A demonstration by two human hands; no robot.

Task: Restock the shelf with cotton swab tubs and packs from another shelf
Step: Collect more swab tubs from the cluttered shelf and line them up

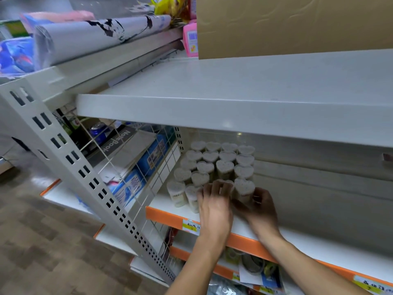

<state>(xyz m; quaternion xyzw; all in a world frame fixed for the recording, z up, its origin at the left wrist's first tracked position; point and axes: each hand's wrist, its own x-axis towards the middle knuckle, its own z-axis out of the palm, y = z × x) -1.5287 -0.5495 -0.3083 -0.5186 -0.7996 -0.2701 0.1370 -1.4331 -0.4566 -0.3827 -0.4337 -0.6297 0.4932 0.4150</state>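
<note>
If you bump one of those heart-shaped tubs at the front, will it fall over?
Probably yes. The front tub stands tall and narrow, so a knock could tip it. Packed neighbours behind might catch it. It looks like thin clear plastic holding swabs, so likely light.

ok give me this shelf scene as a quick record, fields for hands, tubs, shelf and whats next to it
left hand: fingers on a front-row tub
right hand: grips front-right heart-lidded tub
tubs: heart-lidded cotton swab tubs in rows, at the shelf's left end
shelf: white with orange edge; right part bare
neighbour: wire grid divider, notebooks beyond
above: cardboard sheet
</note>
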